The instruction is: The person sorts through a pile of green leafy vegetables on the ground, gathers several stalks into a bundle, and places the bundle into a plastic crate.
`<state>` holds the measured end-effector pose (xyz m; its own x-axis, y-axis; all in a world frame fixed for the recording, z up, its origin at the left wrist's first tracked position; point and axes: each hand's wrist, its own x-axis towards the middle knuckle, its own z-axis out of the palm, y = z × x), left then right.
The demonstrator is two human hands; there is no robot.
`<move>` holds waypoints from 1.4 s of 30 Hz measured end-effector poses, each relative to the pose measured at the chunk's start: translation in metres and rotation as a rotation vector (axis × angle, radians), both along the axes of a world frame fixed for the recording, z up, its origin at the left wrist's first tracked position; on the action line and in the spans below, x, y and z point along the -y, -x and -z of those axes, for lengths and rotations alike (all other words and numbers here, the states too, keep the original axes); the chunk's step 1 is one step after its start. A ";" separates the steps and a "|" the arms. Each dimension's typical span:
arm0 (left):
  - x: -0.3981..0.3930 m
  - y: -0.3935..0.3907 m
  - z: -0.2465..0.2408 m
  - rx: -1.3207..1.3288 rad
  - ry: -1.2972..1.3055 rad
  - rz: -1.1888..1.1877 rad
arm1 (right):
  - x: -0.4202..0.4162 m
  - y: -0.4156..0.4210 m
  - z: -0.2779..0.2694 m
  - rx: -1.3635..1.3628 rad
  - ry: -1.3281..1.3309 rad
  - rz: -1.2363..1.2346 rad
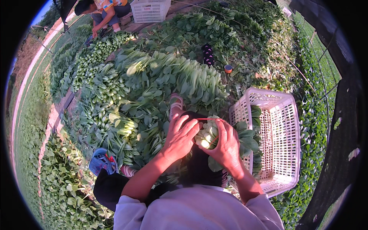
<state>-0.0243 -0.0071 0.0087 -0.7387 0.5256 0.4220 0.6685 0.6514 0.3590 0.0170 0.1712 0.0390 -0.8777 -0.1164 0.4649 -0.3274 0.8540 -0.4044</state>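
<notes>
My right hand [225, 142] is closed around a bunch of leafy greens [207, 134], its pale stem ends facing left and its leaves hanging right towards a white plastic crate. A red elastic band [205, 118] runs round the stems and stretches between both hands. My left hand [181, 138] holds the band's other side at the fingertips, fingers partly spread beside the stems. The bunch is above my dark-trousered leg. In front of me lies a long row of cut greens [187, 70], and more loose greens [143, 103] lie to the left.
The white plastic crate [297, 143] stands at my right with greens along its near side. A blue bucket [103, 161] with red inside is at my left. An orange-rimmed cup [228, 69] and a dark patterned item [207, 54] lie ahead. A co-worker [106, 14] crouches by another crate [150, 11].
</notes>
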 end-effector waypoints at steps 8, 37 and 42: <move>-0.014 0.073 0.001 0.813 -0.127 0.403 | -0.005 0.003 0.011 -0.014 0.061 -0.088; -0.098 -0.007 -0.040 1.320 -1.301 0.630 | -0.085 -0.063 -0.021 -0.074 0.832 -0.167; -0.140 -0.009 -0.073 1.213 -1.034 0.679 | -0.067 -0.063 -0.019 -0.085 1.069 -0.091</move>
<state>-0.0153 0.1332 0.0813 -0.6441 0.7448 0.1744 -0.2412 -0.4140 0.8777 0.0797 0.2379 0.0581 -0.8460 0.3236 0.4237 -0.4344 0.0424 -0.8997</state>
